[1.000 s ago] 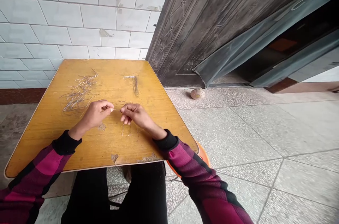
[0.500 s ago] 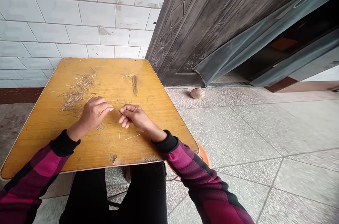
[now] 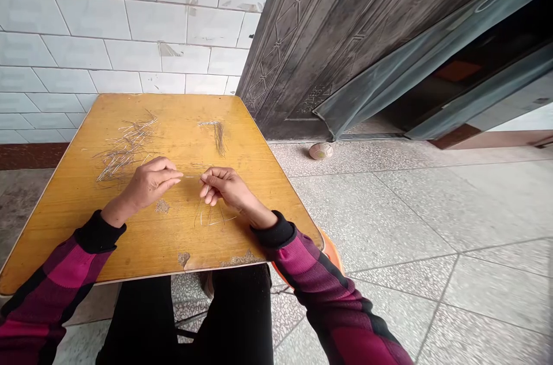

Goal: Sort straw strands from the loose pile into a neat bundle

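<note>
My left hand (image 3: pixel 149 183) and my right hand (image 3: pixel 225 187) hover low over a yellow wood-veneer table (image 3: pixel 64 227), fingertips pinched. A fine, pale wire (image 3: pixel 190 176) runs between them, and each hand seems to grip one end. Several thin loose strands (image 3: pixel 211 218) lie under my right hand. Up and left of my left hand spreads a loose pile of thin metal wires (image 3: pixel 125 149). A narrow, tidier bundle of wires (image 3: pixel 219 137) lies further back, beyond my right hand.
The table's veneer is chipped near its front edge. A white tile wall (image 3: pixel 129 19) stands behind it, and a dark embossed metal door (image 3: pixel 311 37) stands to the right. A small worn ball (image 3: pixel 320 151) rests on the speckled stone floor (image 3: pixel 389 221).
My hands have drawn slightly farther apart, widening the gap along the fine wire. The loose strands beneath my right hand have shifted a little.
</note>
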`<state>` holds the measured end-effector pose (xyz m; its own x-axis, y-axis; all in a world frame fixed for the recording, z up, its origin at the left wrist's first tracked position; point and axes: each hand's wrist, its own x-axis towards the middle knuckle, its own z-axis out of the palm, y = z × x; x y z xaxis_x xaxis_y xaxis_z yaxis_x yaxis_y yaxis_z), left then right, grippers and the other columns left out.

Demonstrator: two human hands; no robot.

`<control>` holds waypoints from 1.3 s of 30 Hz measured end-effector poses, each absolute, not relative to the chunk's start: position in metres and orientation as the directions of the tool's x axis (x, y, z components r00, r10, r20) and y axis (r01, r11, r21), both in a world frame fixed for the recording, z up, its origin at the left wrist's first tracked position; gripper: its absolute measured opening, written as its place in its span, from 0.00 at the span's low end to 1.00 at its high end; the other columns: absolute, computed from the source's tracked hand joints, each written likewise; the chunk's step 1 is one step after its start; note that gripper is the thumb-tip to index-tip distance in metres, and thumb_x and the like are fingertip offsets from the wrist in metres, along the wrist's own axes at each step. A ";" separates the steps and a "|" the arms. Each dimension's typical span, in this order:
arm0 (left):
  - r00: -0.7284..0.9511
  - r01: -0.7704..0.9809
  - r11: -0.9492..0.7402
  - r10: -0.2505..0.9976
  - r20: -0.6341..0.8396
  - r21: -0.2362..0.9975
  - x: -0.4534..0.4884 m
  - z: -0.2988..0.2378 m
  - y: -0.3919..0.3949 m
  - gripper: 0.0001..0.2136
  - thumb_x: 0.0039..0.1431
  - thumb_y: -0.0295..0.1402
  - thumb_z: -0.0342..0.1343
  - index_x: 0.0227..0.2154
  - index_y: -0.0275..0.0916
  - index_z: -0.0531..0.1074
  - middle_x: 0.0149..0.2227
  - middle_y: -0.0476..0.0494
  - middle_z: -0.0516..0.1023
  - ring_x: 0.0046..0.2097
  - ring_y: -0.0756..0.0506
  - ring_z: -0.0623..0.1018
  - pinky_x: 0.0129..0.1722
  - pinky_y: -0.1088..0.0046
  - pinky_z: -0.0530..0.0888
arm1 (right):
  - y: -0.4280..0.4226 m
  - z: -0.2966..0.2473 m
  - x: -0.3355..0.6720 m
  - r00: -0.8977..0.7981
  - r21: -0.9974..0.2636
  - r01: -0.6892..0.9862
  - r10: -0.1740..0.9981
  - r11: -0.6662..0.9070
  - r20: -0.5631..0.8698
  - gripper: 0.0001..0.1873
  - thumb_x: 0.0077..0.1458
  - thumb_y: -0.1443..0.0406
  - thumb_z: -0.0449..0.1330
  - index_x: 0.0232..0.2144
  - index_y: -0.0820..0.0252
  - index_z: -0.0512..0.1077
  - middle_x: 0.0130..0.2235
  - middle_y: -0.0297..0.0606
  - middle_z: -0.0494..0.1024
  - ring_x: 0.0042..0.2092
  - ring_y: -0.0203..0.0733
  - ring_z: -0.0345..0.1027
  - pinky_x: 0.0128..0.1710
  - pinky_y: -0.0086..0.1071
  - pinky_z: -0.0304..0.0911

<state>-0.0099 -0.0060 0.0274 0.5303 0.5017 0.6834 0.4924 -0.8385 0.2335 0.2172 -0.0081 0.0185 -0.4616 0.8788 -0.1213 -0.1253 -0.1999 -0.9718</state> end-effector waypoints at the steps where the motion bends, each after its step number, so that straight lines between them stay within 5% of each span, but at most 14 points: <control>1: 0.534 0.492 -0.843 0.489 0.689 0.217 -0.010 0.028 -0.006 0.06 0.61 0.27 0.53 0.34 0.37 0.76 0.30 0.45 0.74 0.33 0.49 0.72 0.31 0.72 0.69 | -0.008 0.019 0.217 -0.465 -0.971 -0.122 0.877 -0.204 -0.126 0.18 0.47 0.53 0.66 0.26 0.62 0.70 0.21 0.33 0.78 0.19 0.31 0.70 0.15 0.21 0.63; 13: 0.480 0.577 -0.786 0.547 0.686 0.222 -0.023 0.036 -0.003 0.07 0.61 0.30 0.53 0.30 0.39 0.75 0.29 0.46 0.75 0.33 0.47 0.72 0.34 0.68 0.69 | -0.001 0.020 0.222 -0.478 -0.948 -0.176 0.865 -0.264 -0.153 0.16 0.46 0.56 0.67 0.26 0.64 0.71 0.21 0.34 0.78 0.17 0.30 0.69 0.13 0.19 0.61; 22: 0.350 0.530 -0.722 0.664 0.661 0.445 -0.013 0.035 -0.013 0.06 0.60 0.34 0.55 0.35 0.37 0.75 0.35 0.43 0.77 0.38 0.46 0.76 0.39 0.68 0.72 | 0.000 0.017 0.222 -0.437 -0.954 -0.182 0.889 -0.238 -0.138 0.16 0.47 0.56 0.67 0.25 0.63 0.70 0.21 0.34 0.78 0.17 0.30 0.69 0.14 0.19 0.61; 33: 0.511 0.580 -0.797 0.519 0.686 0.171 0.003 0.015 -0.015 0.09 0.62 0.32 0.53 0.30 0.38 0.76 0.27 0.45 0.78 0.30 0.48 0.74 0.33 0.70 0.68 | -0.014 0.012 0.206 -0.594 -0.936 -0.188 0.793 -0.299 -0.134 0.21 0.45 0.52 0.68 0.30 0.64 0.72 0.24 0.34 0.79 0.21 0.30 0.72 0.18 0.20 0.66; 39: 0.432 0.600 -0.770 0.540 0.722 0.218 0.003 0.017 -0.018 0.09 0.62 0.32 0.52 0.29 0.39 0.77 0.24 0.47 0.78 0.27 0.48 0.74 0.32 0.70 0.68 | -0.012 0.012 0.210 -0.648 -0.926 -0.190 0.750 -0.326 -0.131 0.20 0.47 0.52 0.67 0.31 0.64 0.74 0.28 0.36 0.81 0.21 0.28 0.71 0.18 0.20 0.65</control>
